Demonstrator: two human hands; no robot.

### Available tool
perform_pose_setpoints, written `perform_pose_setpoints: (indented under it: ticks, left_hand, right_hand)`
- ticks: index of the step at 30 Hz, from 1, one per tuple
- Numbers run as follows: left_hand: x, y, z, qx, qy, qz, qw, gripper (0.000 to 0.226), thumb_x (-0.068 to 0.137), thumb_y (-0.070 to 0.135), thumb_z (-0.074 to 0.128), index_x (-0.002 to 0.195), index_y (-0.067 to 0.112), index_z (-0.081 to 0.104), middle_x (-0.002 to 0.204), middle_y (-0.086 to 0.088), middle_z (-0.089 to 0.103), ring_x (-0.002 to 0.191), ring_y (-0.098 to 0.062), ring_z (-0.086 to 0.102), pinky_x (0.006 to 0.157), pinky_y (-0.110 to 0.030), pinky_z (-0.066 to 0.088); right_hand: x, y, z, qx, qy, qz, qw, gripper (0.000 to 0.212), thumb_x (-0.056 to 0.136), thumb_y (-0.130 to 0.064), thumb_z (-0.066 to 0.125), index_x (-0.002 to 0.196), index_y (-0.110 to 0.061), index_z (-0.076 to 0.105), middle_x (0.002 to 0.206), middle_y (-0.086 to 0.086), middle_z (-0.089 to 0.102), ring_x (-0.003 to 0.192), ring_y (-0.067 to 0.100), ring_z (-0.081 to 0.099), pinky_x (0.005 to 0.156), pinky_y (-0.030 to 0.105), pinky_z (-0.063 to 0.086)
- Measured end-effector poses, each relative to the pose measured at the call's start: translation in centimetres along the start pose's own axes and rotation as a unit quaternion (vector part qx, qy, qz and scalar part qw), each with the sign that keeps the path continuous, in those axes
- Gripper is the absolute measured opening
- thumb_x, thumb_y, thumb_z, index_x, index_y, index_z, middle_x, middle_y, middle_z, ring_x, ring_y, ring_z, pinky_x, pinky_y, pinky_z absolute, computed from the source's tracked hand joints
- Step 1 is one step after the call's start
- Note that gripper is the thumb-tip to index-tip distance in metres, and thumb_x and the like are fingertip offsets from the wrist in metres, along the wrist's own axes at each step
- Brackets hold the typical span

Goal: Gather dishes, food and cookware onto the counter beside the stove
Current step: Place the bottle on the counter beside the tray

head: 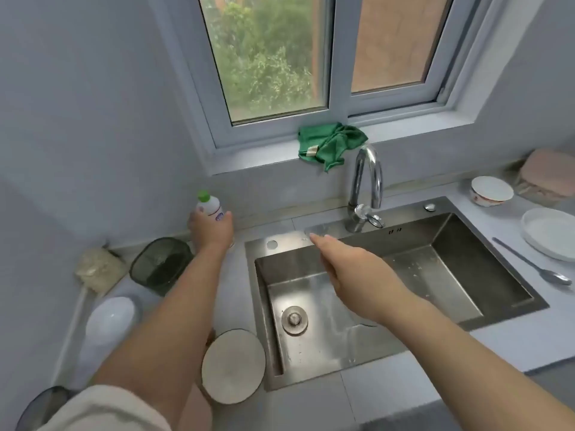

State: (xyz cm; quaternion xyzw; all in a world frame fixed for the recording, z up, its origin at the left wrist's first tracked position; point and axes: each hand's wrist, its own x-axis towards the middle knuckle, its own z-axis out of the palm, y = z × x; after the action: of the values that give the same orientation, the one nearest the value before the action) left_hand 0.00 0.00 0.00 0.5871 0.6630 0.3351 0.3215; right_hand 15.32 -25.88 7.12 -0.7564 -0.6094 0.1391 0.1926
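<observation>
My left hand [210, 230] grips a white dish-soap bottle with a green cap [210, 206] at the back of the counter, left of the steel sink [485, 259]. My right hand [348, 265] reaches out over the sink basin with straight fingers and holds nothing. On the counter to the right stand a white bowl with a red pattern [491, 191], a white plate [549, 233] and a metal spoon [535, 265]. To the left of the sink lie a round white lid or plate [233, 365] and a white oval dish [107, 321].
A chrome faucet [365, 188] rises behind the sink. A green cloth [329, 144] hangs from the windowsill. A dark mesh basket [160, 264] and a beige sponge-like pad [96, 269] sit in the left corner. A pinkish block [547, 175] rests at the far right.
</observation>
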Motion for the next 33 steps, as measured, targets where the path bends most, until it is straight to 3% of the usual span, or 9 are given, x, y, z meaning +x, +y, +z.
perform_pose_setpoints:
  ticks: [4, 9, 13, 16, 19, 23, 26, 28, 33]
  left_hand:
    - [4.2, 0.3, 1.3, 0.031, 0.026, -0.095, 0.995, 0.08, 0.082, 0.036, 0.078, 0.142, 0.003, 0.036, 0.144, -0.019, 0.042, 0.127, -0.039, 0.05, 0.098, -0.044, 0.044]
    - [7.0, -1.6, 3.7, 0.055, 0.033, -0.112, 0.992, 0.077, 0.079, 0.037, 0.078, 0.136, 0.003, 0.039, 0.139, -0.018, 0.048, 0.123, -0.039, 0.052, 0.094, -0.044, 0.046]
    - [6.3, -1.6, 4.0, 0.04, 0.039, -0.039, 0.998, 0.063, 0.081, 0.034, 0.075, 0.129, 0.006, 0.046, 0.128, -0.014, 0.06, 0.116, -0.037, 0.059, 0.091, -0.041, 0.047]
    - [3.0, -0.1, 3.5, 0.024, 0.048, 0.061, 0.997, 0.059, 0.077, 0.038, 0.077, 0.12, 0.009, 0.05, 0.116, -0.011, 0.065, 0.105, -0.035, 0.062, 0.081, -0.037, 0.044]
    - [-1.9, 2.0, 2.6, 0.014, 0.035, 0.163, 0.986, 0.062, 0.074, 0.041, 0.082, 0.12, 0.014, 0.052, 0.115, -0.008, 0.064, 0.101, -0.033, 0.061, 0.083, -0.042, 0.047]
    - [-9.2, 5.1, 3.2, -0.068, -0.082, 0.218, 0.97, 0.063, 0.067, 0.039, 0.087, 0.117, 0.027, 0.051, 0.107, 0.0, 0.063, 0.092, -0.025, 0.059, 0.08, -0.038, 0.048]
    - [-13.8, 7.3, 5.0, -0.134, -0.237, 0.294, 0.916, 0.05, 0.061, 0.045, 0.08, 0.103, 0.041, 0.053, 0.096, 0.011, 0.062, 0.087, -0.017, 0.062, 0.076, -0.032, 0.05]
    - [-16.8, 8.7, 7.0, -0.132, -0.323, 0.318, 0.881, 0.051, 0.061, 0.049, 0.075, 0.107, 0.038, 0.056, 0.098, 0.013, 0.064, 0.09, -0.008, 0.064, 0.076, -0.028, 0.051]
    - [-23.3, 11.8, 11.3, -0.106, -0.454, 0.342, 0.816, 0.05, 0.061, 0.043, 0.079, 0.105, 0.045, 0.055, 0.097, 0.02, 0.065, 0.092, -0.005, 0.065, 0.076, -0.029, 0.054]
  right_hand:
    - [2.3, 1.1, 0.9, 0.005, -0.022, 0.017, 1.0, 0.047, 0.108, -0.022, 0.032, 0.154, -0.032, 0.03, 0.156, -0.009, 0.04, 0.145, 0.007, 0.032, 0.102, 0.032, 0.041]
    - [3.8, 2.6, 1.5, -0.021, -0.024, 0.039, 0.999, 0.047, 0.108, -0.026, 0.033, 0.154, -0.03, 0.029, 0.156, -0.008, 0.041, 0.144, 0.007, 0.034, 0.099, 0.032, 0.043]
    - [4.2, 3.7, 1.5, -0.012, -0.03, 0.055, 0.998, 0.047, 0.108, -0.027, 0.032, 0.155, -0.029, 0.027, 0.157, -0.007, 0.039, 0.144, 0.006, 0.033, 0.1, 0.033, 0.043]
    - [4.1, 4.7, 1.6, -0.003, -0.025, 0.075, 0.997, 0.047, 0.108, -0.028, 0.032, 0.154, -0.03, 0.027, 0.154, -0.005, 0.043, 0.136, 0.017, 0.047, 0.099, 0.04, 0.047]
    - [3.5, 6.1, 1.6, 0.015, -0.021, 0.104, 0.994, 0.047, 0.108, -0.029, 0.032, 0.154, -0.028, 0.028, 0.151, -0.001, 0.047, 0.134, 0.025, 0.049, 0.099, 0.047, 0.047]
    - [1.3, 8.3, 0.5, 0.053, 0.013, 0.16, 0.986, 0.048, 0.108, -0.028, 0.033, 0.156, -0.03, 0.027, 0.156, 0.002, 0.041, 0.145, 0.019, 0.036, 0.109, 0.043, 0.04]
    - [-0.8, 9.6, -0.6, 0.067, 0.031, 0.203, 0.976, 0.048, 0.108, -0.03, 0.033, 0.155, -0.032, 0.027, 0.157, 0.0, 0.04, 0.144, 0.019, 0.037, 0.109, 0.039, 0.04]
    - [-2.8, 10.8, -1.4, 0.068, 0.045, 0.235, 0.969, 0.048, 0.108, -0.031, 0.032, 0.156, -0.033, 0.026, 0.157, -0.001, 0.039, 0.141, 0.02, 0.04, 0.107, 0.036, 0.04]
    - [-8.7, 13.8, -2.9, 0.048, 0.096, 0.29, 0.951, 0.048, 0.107, -0.031, 0.033, 0.154, -0.038, 0.027, 0.149, 0.0, 0.05, 0.135, 0.021, 0.047, 0.097, 0.036, 0.047]
